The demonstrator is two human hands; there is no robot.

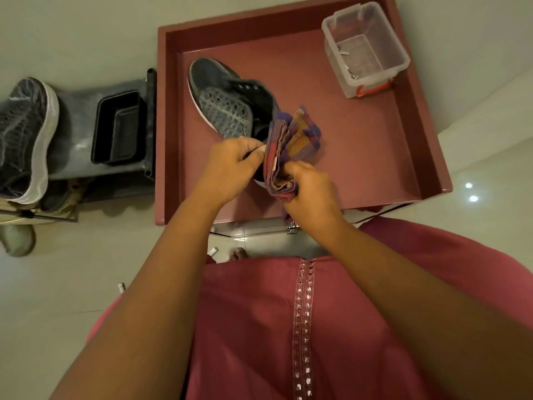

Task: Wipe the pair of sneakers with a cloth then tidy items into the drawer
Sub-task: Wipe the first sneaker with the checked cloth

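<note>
Over the open red drawer [427, 157], both my hands pinch a folded checked cloth [291, 145]: left hand [227, 168] at its edge, right hand [311, 192] bunching its lower folds. One grey mesh sneaker [227, 102] lies inside the drawer beside a clear plastic box [366, 50]; its mate [26, 137] stands outside, well apart.

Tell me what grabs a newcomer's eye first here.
Both hands, left hand and right hand, grip a folded purple-and-orange checked cloth at the centre, above the open maroon drawer. A grey mesh sneaker lies in the drawer behind the cloth, and a clear plastic box sits in its far right corner.
</note>
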